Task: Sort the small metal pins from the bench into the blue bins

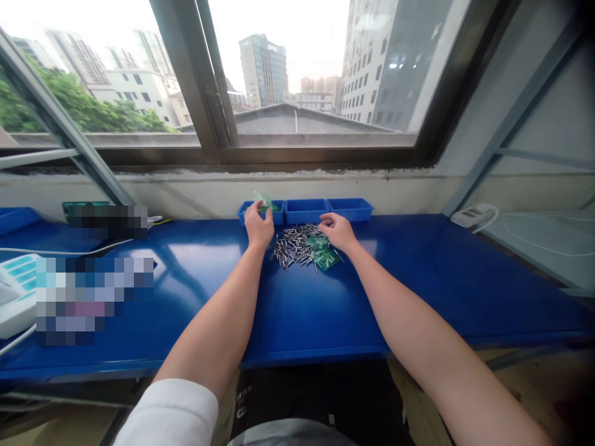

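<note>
My left hand [259, 227] is at the left blue bin [241, 214], its fingers closed on a small clear-green plastic packet [264, 201] above the bin's rim. A pile of thin metal pins [290, 243] lies on the blue table, in front of the bins. Green packets [325, 255] rest on the right part of that pile. Over the pile's right edge is my right hand [336, 230], its fingers curved and thumb near the pins; whether it holds a pin is too small to tell. The middle bin [307, 212] and right bin [351, 209] stand beside the left one.
The blue table [204, 316] runs below a window. A white device [471, 215] with a cable sits at the back right. On the left are a white and teal object [21, 279], blurred items, cables and another blue tray [16, 217]. Metal frames rise at both sides.
</note>
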The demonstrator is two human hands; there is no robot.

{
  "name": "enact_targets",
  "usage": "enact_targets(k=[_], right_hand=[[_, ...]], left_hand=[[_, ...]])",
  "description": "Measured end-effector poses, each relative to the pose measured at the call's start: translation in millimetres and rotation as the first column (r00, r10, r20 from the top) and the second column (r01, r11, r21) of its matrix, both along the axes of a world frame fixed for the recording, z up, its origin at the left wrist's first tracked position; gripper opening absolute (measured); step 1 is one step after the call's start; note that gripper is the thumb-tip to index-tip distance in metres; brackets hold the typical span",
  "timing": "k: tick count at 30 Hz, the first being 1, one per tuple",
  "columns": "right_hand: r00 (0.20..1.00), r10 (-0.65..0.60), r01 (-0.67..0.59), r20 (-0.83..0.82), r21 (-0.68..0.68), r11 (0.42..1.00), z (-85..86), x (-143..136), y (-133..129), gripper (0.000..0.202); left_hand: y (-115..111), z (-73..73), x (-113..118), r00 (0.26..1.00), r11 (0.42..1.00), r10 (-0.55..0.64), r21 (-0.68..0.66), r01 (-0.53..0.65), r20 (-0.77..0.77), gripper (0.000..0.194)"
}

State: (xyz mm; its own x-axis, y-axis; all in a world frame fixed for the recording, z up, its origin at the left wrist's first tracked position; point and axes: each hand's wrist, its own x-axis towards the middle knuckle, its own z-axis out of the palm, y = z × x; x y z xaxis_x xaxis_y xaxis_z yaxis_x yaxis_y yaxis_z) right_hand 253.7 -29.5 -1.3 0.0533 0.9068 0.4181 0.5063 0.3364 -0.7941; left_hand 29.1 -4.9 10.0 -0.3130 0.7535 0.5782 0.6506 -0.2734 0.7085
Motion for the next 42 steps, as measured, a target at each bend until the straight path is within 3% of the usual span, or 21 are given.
enact_targets(k=[3,7,11,14,20,25,30,33,38,42], right_hand=[[0.998,0.000,-0.001,0.061,0.005,1.000,2.9,-3,-4,0.029],[0.994,0.021,-0.023,0.109,0.023,0.999,0.7,-3,-3,0.029],[0.986,0.048,-0.056,0.157,0.045,0.997,-3.7,-2,0,0.031],[0.978,0.053,-0.067,0.202,0.059,0.996,-3.7,-2,-1,0.033],[0.947,0.058,-0.083,0.316,0.068,0.994,-2.3,-1,-1,0.027],[0.899,0.061,-0.072,0.434,0.009,0.997,-1.4,0,-3,0.026],[0.854,0.150,-0.098,0.498,-0.129,0.987,9.7,-2,-15,0.033],[0.824,0.252,-0.144,0.507,-0.243,0.959,17.2,2,-21,0.047],[0.758,0.387,-0.196,0.524,-0.384,0.902,19.1,10,-21,0.093],[0.713,0.411,-0.211,0.569,-0.385,0.899,14.0,9,-18,0.099]], left_hand=[[4,-1.7,-1,0.993,0.989,0.023,-0.140,-0.039,-0.119,0.049],[3,-6.1,3,0.953,0.929,-0.006,-0.354,-0.107,-0.303,0.054],[-3,-10.7,8,0.882,0.936,0.055,-0.284,-0.209,-0.469,0.058],[-7,-12.6,10,0.842,0.946,0.015,-0.264,-0.186,-0.540,0.057],[-8,-11.6,12,0.830,0.963,-0.043,-0.244,-0.114,-0.555,0.055],[-10,-11.4,16,0.831,0.975,-0.132,-0.220,0.012,-0.541,0.043],[-8,-14.4,13,0.830,0.962,-0.145,-0.274,-0.010,-0.539,0.045],[-7,-16.0,12,0.825,0.956,-0.156,-0.293,-0.013,-0.544,0.050],[-10,-15.9,16,0.821,0.959,-0.187,-0.280,0.034,-0.540,0.049],[-18,-10.9,25,0.814,0.955,-0.237,-0.281,0.095,-0.530,0.038]])
